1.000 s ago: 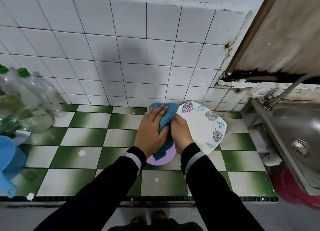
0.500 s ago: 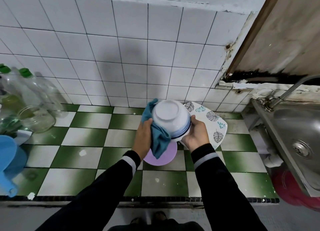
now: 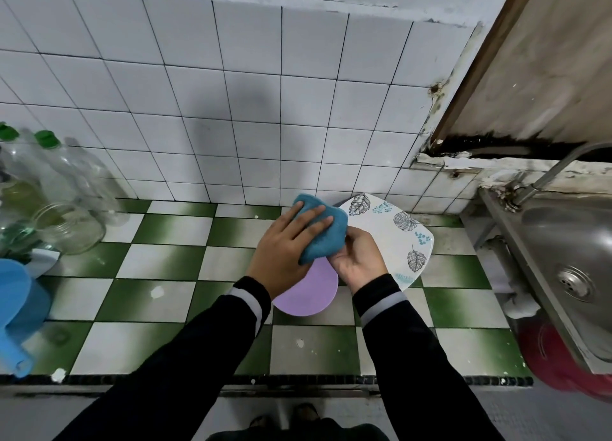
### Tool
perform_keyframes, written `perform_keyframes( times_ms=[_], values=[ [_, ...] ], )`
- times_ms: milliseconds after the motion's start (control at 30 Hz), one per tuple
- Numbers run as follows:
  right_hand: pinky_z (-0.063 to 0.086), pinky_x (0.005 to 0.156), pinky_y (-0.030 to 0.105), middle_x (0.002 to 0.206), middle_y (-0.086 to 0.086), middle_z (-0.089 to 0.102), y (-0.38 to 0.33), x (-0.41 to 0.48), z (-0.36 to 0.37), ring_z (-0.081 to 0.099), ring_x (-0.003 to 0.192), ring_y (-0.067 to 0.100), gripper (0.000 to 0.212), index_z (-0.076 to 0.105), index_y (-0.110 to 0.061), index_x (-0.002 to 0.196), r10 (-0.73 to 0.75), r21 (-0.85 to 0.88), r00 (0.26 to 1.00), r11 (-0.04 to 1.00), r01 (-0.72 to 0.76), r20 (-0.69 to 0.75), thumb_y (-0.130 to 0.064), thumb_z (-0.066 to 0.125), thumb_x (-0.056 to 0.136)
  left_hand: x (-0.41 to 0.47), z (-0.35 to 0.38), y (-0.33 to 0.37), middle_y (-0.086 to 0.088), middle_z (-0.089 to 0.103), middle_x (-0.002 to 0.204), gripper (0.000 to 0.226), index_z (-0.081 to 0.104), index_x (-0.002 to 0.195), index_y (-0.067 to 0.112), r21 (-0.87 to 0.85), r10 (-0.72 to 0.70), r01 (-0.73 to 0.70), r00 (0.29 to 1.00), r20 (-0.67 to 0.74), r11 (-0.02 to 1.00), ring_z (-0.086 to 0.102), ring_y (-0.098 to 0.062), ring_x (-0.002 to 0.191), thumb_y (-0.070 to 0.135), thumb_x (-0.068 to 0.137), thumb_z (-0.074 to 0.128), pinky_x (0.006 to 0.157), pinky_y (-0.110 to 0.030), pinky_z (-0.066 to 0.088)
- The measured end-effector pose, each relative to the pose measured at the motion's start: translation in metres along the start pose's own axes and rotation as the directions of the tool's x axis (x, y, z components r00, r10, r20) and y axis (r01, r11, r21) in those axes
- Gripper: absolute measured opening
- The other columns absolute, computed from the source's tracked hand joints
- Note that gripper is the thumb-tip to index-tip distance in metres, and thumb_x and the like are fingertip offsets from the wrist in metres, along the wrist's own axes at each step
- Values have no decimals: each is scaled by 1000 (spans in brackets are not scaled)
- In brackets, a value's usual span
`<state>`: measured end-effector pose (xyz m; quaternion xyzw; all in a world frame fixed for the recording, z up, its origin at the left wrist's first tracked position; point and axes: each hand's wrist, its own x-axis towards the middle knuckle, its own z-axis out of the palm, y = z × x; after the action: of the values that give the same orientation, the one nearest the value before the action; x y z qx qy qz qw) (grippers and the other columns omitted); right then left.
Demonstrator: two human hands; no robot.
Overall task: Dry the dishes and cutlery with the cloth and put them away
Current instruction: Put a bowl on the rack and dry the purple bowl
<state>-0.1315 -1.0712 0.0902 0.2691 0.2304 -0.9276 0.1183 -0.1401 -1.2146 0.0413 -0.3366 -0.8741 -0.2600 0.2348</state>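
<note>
1. The cloth [image 3: 326, 235] is soft, napped fabric, matt teal.
2. The plate [image 3: 394, 238] is smooth and glossy; it may be ceramic or melamine, hard to tell which.
3. The purple disc [image 3: 308, 295] looks like smooth, matt plastic.
4. The table [image 3: 165, 261] is glazed tile, chipped in spots.
5. The sink [image 3: 563, 242] is brushed steel with a dull sheen.
6. The jars [image 3: 69, 228] are clear glass.

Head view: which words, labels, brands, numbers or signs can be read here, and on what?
None can be read.
The leaf-patterned plate bears only drawings, no words.
The clear bottles show no label.
The blue cloth and the sink carry no visible marking.
</note>
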Motion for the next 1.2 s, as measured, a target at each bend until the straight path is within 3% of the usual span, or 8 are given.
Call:
perform_keyframes(
  times_ms=[200, 300, 400, 600, 900, 1033, 1100, 1200],
  values=[
    [60, 56, 29, 79, 10, 74, -19, -6, -6, 73, 64, 19, 26, 58, -8, 92, 75, -408, 997, 911, -65, 9, -23, 41, 105, 3, -11, -4, -1, 63, 128, 52, 61, 129, 13, -256, -307, 291, 951, -26, 922, 60, -21, 114, 14, 78, 51, 98, -30, 48],
    [43, 42, 18, 71, 1, 73, -34, -10, -19, 58, 46, 12, 31, 57, -16, 84, -121, -722, 990, 691, 26, -79, -36, 44, 104, 2, -18, -3, 7, 67, 100, 30, 64, 120, 16, -445, -610, 534, 792, -34, 719, 63, -11, 88, 9, 91, 56, 81, -22, 50],
    [37, 47, 21, 73, 3, 63, -33, 2, -40, 47, 54, 15, 27, 54, -14, 90, -319, -738, 937, 666, 112, -146, -39, 51, 100, 7, -24, -3, 9, 66, 91, 15, 62, 109, 20, -609, -788, 661, 609, 92, 440, 61, 1, 83, 12, 95, 61, 78, -19, 50],
    [41, 100, 65, 139, 20, 56, 15, 14, -66, 54, 118, 47, 72, 65, -17, 129, 365, -298, 921, 902, -313, 138, -72, 46, 87, 19, -27, 7, -1, 66, 88, 13, 61, 92, 21, -730, -801, 681, 467, 376, 54, 62, -17, 84, 8, 92, 65, 78, -31, 54],
    [52, 91, 58, 123, 14, 67, 19, 10, -61, 67, 105, 38, 61, 72, -18, 116, 220, -78, 959, 975, -209, 178, -66, 52, 85, 19, -31, 21, 4, 68, 96, 24, 62, 102, 27, -729, -847, 675, 449, 284, 114, 63, -17, 95, 5, 95, 55, 83, -27, 52],
    [46, 96, 50, 122, 12, 66, 20, 13, -52, 62, 109, 32, 64, 67, -21, 121, 211, -96, 961, 976, -196, 178, -68, 55, 80, 10, -18, 30, -1, 57, 133, 45, 50, 136, 21, -540, -679, 543, 730, -76, 644, 53, -18, 124, 13, 91, 52, 106, -33, 42],
    [46, 90, 42, 114, 7, 70, 25, 13, -46, 65, 102, 27, 57, 68, -22, 117, 224, -149, 955, 969, -197, 193, -64, 55, 81, 5, -4, 31, -9, 44, 150, 62, 46, 144, 12, -294, -481, 462, 877, 9, 837, 38, -28, 139, 20, 83, 44, 117, -41, 29],
    [44, 104, 46, 136, 4, 62, 32, 14, -45, 61, 121, 28, 60, 66, -25, 129, 240, -174, 952, 963, -208, 192, -66, 50, 88, 6, 6, 32, -2, 7, 163, 69, 24, 154, 12, -138, -391, 434, 883, 259, 890, 12, -28, 150, 26, 88, 38, 122, -33, 7]
  ],
)
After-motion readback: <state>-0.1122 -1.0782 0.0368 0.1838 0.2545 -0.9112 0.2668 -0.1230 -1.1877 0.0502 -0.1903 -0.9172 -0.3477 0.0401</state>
